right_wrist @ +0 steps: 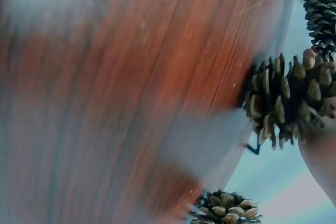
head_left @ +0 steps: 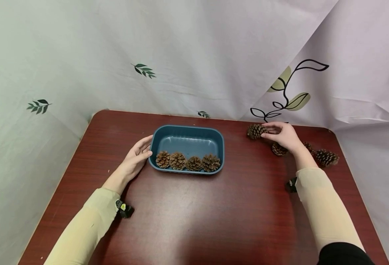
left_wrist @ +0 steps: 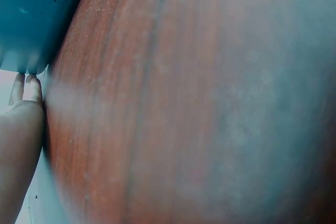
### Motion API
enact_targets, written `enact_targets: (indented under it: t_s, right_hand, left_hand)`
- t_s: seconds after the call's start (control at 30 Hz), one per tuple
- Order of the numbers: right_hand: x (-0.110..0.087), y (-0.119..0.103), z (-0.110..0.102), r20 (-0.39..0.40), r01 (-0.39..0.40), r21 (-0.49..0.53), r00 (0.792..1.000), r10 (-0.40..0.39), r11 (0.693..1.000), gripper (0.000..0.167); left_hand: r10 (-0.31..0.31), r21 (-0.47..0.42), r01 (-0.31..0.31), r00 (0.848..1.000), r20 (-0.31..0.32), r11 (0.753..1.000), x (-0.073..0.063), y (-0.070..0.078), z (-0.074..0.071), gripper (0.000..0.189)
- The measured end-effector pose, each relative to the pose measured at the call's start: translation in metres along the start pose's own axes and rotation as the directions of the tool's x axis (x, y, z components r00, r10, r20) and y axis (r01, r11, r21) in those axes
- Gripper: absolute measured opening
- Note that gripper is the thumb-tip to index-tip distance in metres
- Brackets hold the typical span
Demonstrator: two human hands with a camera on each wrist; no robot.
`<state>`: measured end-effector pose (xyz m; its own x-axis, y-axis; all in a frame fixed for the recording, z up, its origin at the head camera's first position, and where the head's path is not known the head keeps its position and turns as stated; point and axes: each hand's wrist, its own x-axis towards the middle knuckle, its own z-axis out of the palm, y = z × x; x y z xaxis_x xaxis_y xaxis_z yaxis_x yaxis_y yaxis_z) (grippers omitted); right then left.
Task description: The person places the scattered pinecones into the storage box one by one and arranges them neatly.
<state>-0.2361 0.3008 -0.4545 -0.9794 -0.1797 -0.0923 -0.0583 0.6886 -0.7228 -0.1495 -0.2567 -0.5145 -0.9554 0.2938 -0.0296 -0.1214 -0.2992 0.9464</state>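
My left hand [head_left: 136,156] rests against the left end of a blue rectangular plastic box [head_left: 188,129]. Its thumb touches the rim, and fairly straight fingers lie along the outside wall. Inside the box, a row of several pine cones lines the near wall, among them a pine cone [head_left: 211,162] at the right end. Toward the back right of the table, my right hand [head_left: 283,137] pinches a brown pine cone [head_left: 255,131] between thumb and fingers. Another pine cone [head_left: 279,149] lies below that hand, larger in the right wrist view as a near cone [right_wrist: 286,100].
More loose pine cones lie beyond the right wrist, one of them a cone [head_left: 326,157] near the table's right edge. The dark red wooden table [head_left: 197,209] backs onto a white curtain [head_left: 187,48] with leaf prints. A small black camera hangs at each wrist.
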Motion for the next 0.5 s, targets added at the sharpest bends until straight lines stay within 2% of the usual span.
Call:
enact_targets:
  t_s: [0.2,0.5]
  right_hand:
    - [-0.008,-0.013,0.005,-0.049,-0.004,0.010,0.999,0.005,1.000,0.050]
    - [-0.017,-0.025,0.012,-0.128,0.042,0.050,0.991,-0.035,0.998,0.049]
  left_hand:
    - [0.003,-0.003,-0.003,1.000,-0.001,1.000,0.000,0.000,0.000,0.060]
    - [-0.001,0.002,0.001,1.000,-0.011,1.000,0.000,0.000,0.000,0.061]
